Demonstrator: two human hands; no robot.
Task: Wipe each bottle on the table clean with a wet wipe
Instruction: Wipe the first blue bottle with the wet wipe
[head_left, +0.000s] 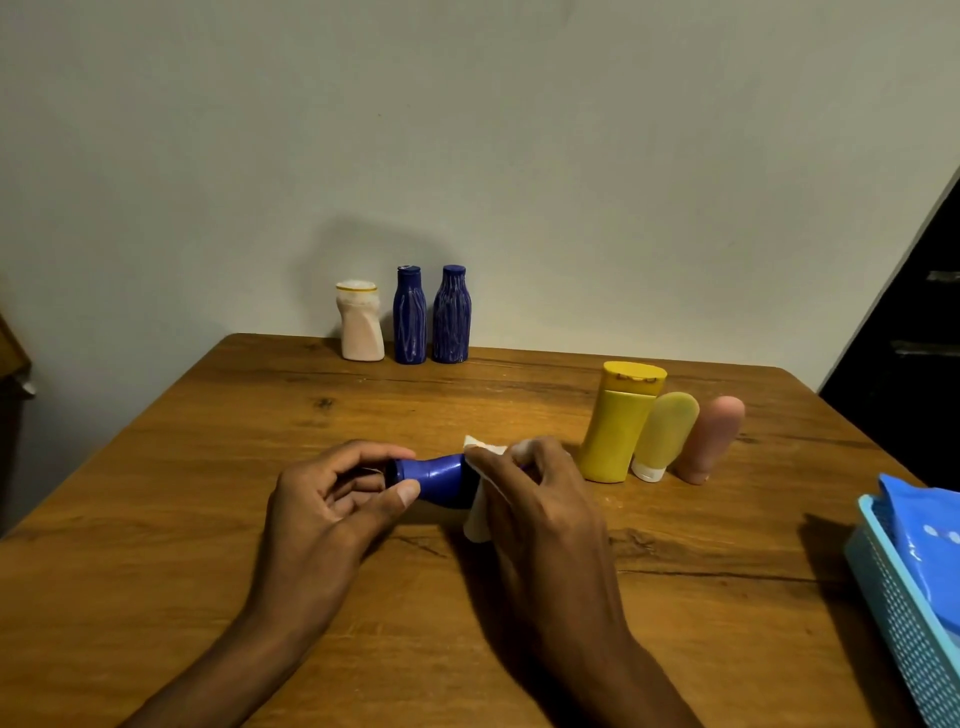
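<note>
My left hand (332, 499) clamps the dark blue plastic bottle (436, 478) by its cap end. It lies sideways near the desk's (208, 467) centre. My right-hand fingers (530, 467) press the white wet wipe (480, 519) around its body.

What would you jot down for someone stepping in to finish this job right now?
Left hand: fingers hold the cap end of the blue bottle, lying sideways.
Right hand: wraps a wet wipe round its body.
Far edge: white bottle, two blue bottles.
Right: yellow bottle, green tube, pink tube.
Which are already wiped is unclear. Wipe pack in basket.
</note>
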